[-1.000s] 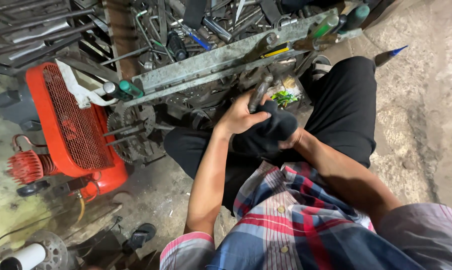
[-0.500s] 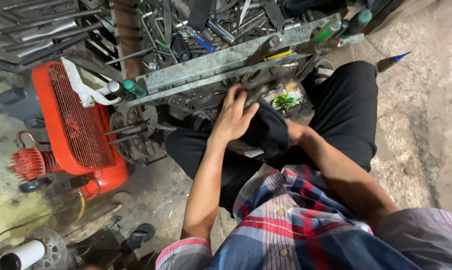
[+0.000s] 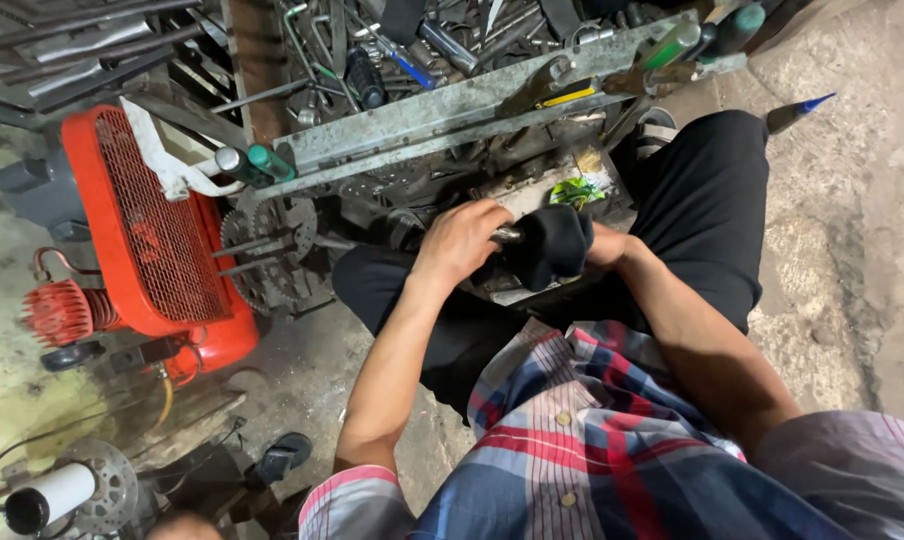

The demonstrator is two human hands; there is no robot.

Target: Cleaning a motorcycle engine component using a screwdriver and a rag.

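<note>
At about 9 o'clock stands a red compressor (image 3: 157,235) with a mesh guard, its small finned motor (image 3: 60,312) lower down. Toward 7 o'clock lie a white roller on a toothed disc (image 3: 67,492) and a dark sandal (image 3: 280,458) on the floor. Just right of the compressor, a pair of gear wheels (image 3: 270,245) leans near a long grey metal beam (image 3: 472,105) that runs from 9 o'clock up toward 1 o'clock, with a green-handled tool (image 3: 260,162) at its low end and a heap of rods and wrenches behind it.

At the centre, the left hand (image 3: 462,240) is curled closed around a short metal shaft (image 3: 506,236), of which only a bright stub shows between the two hands. The shaft's long axis runs roughly 9 to 3 o'clock, level across the lap. Immediately to its right a black cloth (image 3: 550,245) is bunched over the shaft's far end, and the right hand (image 3: 604,245) is pressed into the cloth from the 3 o'clock side; its fingers are buried in the fabric, so how tightly it grips cannot be told. The two hands are nearly touching, and the left has the bare metal while the right meets it only through the cloth.

Just beyond, at 12 o'clock from the hands, a green wrapper (image 3: 570,190) lies on a cluttered metal box. At 2 o'clock a blue-tipped tool (image 3: 798,110) rests on the concrete floor (image 3: 852,250).
</note>
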